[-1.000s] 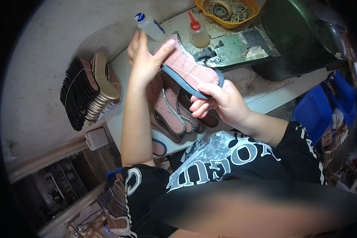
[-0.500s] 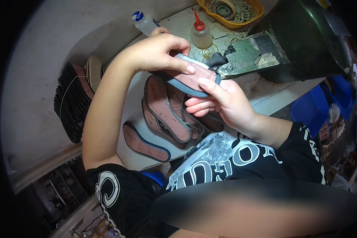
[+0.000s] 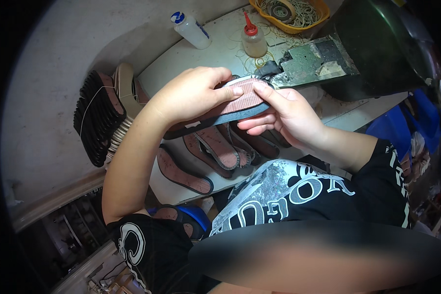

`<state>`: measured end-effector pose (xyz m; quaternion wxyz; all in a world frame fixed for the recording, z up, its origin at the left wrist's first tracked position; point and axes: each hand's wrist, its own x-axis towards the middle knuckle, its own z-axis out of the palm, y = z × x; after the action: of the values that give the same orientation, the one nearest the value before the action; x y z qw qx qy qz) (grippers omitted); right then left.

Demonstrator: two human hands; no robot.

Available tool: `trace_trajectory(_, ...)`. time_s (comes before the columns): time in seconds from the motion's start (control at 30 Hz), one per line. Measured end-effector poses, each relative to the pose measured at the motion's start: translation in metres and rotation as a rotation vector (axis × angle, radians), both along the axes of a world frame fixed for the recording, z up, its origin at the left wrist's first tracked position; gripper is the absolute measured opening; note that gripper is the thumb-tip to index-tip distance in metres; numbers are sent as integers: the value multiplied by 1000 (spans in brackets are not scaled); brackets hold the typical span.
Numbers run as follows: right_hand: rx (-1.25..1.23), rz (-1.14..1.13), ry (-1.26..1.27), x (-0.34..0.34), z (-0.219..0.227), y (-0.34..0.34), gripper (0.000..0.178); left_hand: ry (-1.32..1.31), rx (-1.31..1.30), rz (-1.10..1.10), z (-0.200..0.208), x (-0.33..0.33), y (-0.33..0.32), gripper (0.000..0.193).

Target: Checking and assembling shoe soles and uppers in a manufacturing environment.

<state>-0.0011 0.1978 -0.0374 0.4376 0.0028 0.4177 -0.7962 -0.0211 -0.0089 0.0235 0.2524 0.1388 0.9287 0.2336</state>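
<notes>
White table point(image 3: 215, 54): two hands, left hand point(image 3: 193, 95), right hand point(image 3: 284, 112), one insole point(image 3: 242, 100).

1. The insole point(image 3: 240, 100) at the frame's centre, pinched between the left hand point(image 3: 193, 95) and the right hand point(image 3: 284, 115), has a matt reddish-brown top with a fine ribbed grain and a smooth grey-blue foam-like edge.
2. The loose insoles point(image 3: 215, 152) lying below it show the same dull brown face with dark rims.
3. The squeeze bottle point(image 3: 191, 29) at upper centre is cloudy white plastic, slightly glossy.
4. The small oiler bottle point(image 3: 254, 41) is translucent plastic with a glossy red spout.
5. The tray point(image 3: 321, 12) at the top is shiny orange plastic.
6. The machine plate point(image 3: 318, 61) at upper right looks like worn, scuffed metal with patchy greenish paint.
7. The table point(image 3: 220, 54) is pale, matt and stained.
</notes>
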Motion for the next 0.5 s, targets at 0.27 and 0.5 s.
trace_trajectory(0.27,-42,-38,5,1,-5,2,43,-247,136,279,-13,14,4,34)
trace_trajectory(0.5,-59,13,26,-3,-11,6,34,-499,446,526,-14,24,16,34)
